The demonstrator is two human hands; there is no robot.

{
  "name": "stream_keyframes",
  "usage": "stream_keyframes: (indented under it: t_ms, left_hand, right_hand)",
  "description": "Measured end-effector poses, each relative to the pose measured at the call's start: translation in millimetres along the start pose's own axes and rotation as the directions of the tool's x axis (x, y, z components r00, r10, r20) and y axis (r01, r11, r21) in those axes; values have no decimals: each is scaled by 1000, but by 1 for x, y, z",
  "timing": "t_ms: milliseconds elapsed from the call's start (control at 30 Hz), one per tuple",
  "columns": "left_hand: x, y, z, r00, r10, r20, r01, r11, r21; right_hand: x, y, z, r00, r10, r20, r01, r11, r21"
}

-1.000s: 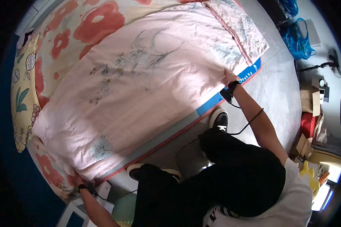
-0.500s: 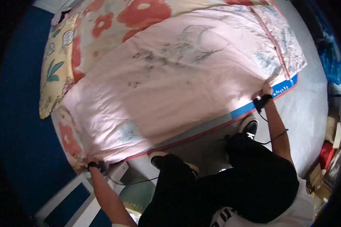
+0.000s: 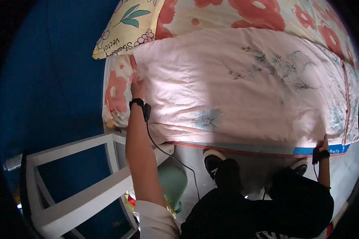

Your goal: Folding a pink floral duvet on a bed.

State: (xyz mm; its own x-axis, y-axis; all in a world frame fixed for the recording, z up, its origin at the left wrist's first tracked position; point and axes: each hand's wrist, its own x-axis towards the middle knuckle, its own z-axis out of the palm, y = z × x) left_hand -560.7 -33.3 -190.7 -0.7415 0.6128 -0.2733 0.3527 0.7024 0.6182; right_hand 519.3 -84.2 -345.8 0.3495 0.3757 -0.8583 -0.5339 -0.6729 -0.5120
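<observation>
A pink quilt [image 3: 247, 99] with grey-green flower sprigs lies spread over the bed, its surface wrinkled toward the left. At its left edge, my left hand [image 3: 137, 87] is closed on the fabric, though the fingertips are partly hidden against the cloth. Far to the right, my right hand [image 3: 325, 144] pinches the near edge of the same quilt close to its corner. A red strip [image 3: 346, 103] runs down the quilt's right end. Under the quilt shows a cream sheet [image 3: 117, 91] with red flowers.
A yellow printed pillow [image 3: 127, 28] lies at the far left. White frame rails [image 3: 83, 195] and a green bin [image 3: 172, 183] stand near left. A blue, red-edged mat border [image 3: 307, 150] sticks out below the quilt. My shoes [image 3: 214, 161] are on the grey floor.
My view has swung toward the left end of the bed. My left hand has moved from the quilt's near left corner farther up its left edge. My right hand stays at the near right edge.
</observation>
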Motion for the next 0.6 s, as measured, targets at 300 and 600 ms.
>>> stream_keyframes:
  t_ms: [300, 600]
  left_hand:
    - [151, 51, 14, 965, 226, 133, -163, 914, -373]
    - [154, 105, -23, 869, 430, -243, -492, 802, -340]
  right_hand:
    - [-40, 0, 56, 999, 36, -31, -38, 997, -70]
    - [-76, 43, 107, 998, -56, -9, 54, 990, -132]
